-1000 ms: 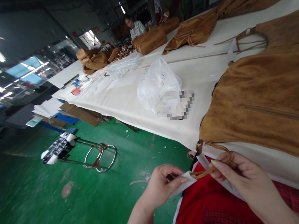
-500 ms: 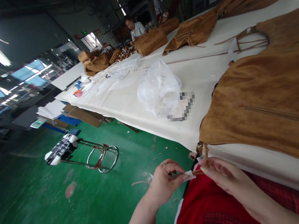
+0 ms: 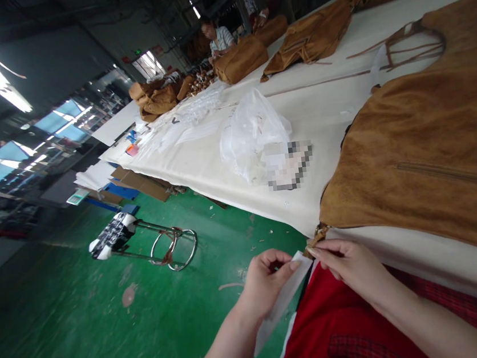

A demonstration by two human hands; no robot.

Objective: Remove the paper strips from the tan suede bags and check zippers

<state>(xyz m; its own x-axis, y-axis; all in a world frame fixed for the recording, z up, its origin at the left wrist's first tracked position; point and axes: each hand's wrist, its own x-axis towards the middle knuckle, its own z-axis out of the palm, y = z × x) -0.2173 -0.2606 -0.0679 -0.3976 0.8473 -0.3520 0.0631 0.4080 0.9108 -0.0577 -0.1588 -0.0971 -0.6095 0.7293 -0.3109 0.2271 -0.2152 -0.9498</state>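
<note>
A large tan suede bag (image 3: 425, 152) lies on the white-covered table (image 3: 330, 117), its corner overhanging the front edge. My left hand (image 3: 270, 282) pinches a white paper strip (image 3: 284, 294) that hangs down from it. My right hand (image 3: 352, 266) is closed in a pinch at the strip's upper end, right by the bag's brass ring (image 3: 320, 232) at the corner. What its fingertips grip there is too small to make out.
A crumpled clear plastic bag (image 3: 254, 134) sits mid-table. More tan bags (image 3: 242, 58) lie farther along, where two other people work. A tipped metal stool (image 3: 151, 243) lies on the green floor. Cardboard and paper stacks (image 3: 105, 180) stand beside the table.
The tan strap loop my right hand held has gone from view; both hands rose toward the bag's corner ring. The white strip now hangs longer from my left hand.
</note>
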